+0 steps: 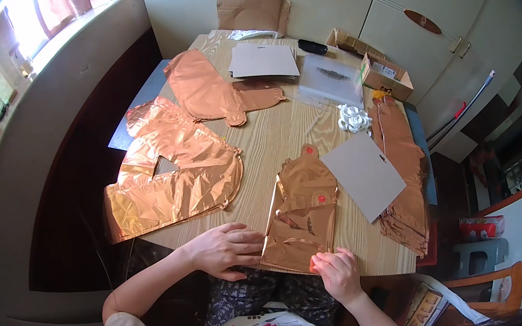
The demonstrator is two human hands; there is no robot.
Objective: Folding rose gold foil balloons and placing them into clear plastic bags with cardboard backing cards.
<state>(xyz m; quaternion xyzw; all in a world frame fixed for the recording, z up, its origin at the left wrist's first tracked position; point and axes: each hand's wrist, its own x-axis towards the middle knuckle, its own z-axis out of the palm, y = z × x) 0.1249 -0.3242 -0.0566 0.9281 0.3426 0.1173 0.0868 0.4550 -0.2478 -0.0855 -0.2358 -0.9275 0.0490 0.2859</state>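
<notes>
Head view: at the near edge of a wood-grain table [257,137], we work over a folded copper-coloured foil piece [304,233] that lies flat in front of us, between our two hands. Our left hand [230,251] rests at the foil's left side, fingers loosely extended and close together; whether the tips press on the foil, we cannot tell. Our right hand [338,273] is at the lower right corner, thumb and fingers drawn together, pinching a small orange-red bit [314,264] whose exact kind we cannot make out. Two red spots mark the foil's right side, higher up. A grey card [365,175] lies just beside it, partly over a foil stack [402,173], while a large foil shape [175,192] spreads to the left.

Good handling here, we judge, calls for a light left palm to steady the sheet, since thin foil likely slides and creases easily. We would do best to keep the right-hand pinch small and low, line up the layers at the corner, and avoid tugging toward the table's edge.
</notes>
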